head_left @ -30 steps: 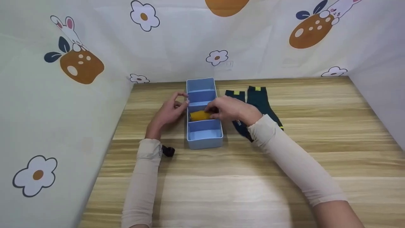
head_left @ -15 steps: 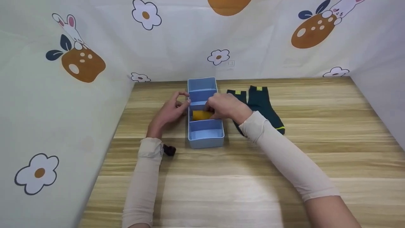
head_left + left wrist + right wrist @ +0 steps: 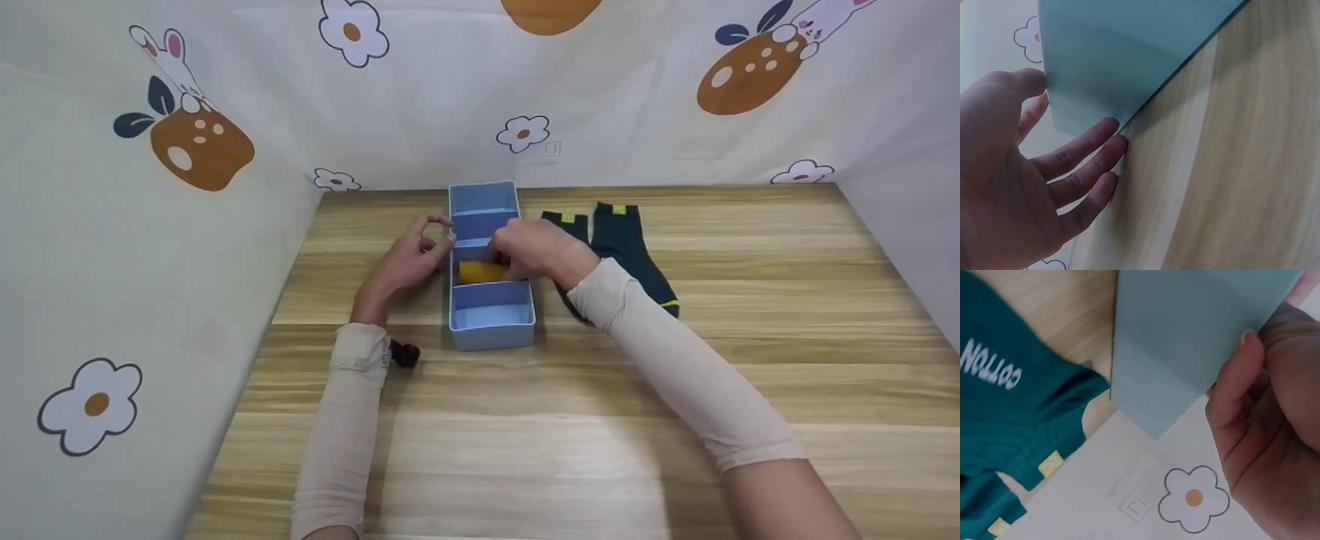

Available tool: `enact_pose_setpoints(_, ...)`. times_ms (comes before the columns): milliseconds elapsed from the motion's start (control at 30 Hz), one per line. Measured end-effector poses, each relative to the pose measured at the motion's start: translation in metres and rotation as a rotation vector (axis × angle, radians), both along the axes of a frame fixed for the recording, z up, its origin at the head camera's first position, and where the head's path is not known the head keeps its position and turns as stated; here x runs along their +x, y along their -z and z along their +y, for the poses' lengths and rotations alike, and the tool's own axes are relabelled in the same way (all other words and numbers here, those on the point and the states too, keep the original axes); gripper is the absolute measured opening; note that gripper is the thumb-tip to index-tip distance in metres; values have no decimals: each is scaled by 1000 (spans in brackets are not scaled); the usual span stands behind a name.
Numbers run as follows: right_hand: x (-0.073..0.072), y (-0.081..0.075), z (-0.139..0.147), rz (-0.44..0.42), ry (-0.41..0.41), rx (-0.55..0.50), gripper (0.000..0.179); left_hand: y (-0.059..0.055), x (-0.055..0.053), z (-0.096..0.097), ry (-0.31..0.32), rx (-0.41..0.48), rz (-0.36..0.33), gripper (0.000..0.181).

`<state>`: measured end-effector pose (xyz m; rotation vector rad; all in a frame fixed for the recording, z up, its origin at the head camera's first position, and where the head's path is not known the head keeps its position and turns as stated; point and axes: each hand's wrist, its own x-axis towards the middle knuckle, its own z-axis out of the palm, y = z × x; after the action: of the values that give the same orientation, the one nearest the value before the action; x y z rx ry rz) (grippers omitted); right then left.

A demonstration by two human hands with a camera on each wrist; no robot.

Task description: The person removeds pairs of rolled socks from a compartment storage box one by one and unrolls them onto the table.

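A long light-blue divided box stands on the wooden table. In its third compartment from the back lies a rolled-up yellow sock, judging by its soft bundled look. My right hand reaches over the box's right rim and grips the sock's right end; the fingertips are hidden inside. On the other side, my left hand touches the box, its fingers loosely bent. The left wrist view shows that hand's fingertips by the wall's base and its thumb at the rim. The right wrist view hides the sock behind the box wall.
Two dark green socks with yellow tabs lie flat to the right of the box, partly under my right forearm. A printed cloth rises behind the table and along both sides. A small black object sits at my left cuff.
My right hand has shifted slightly left and deeper into the compartment, over the yellow sock. The left hand stays at the box's side. The whole head view has drifted slightly.
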<state>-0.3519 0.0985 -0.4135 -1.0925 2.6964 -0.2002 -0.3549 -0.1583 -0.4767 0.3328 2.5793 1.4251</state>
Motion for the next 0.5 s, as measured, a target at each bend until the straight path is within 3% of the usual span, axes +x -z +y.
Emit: enact_pose_setpoints(500, -3, 8, 11, 27, -44, -127, 33, -2, 0, -1, 2, 24, -19, 40)
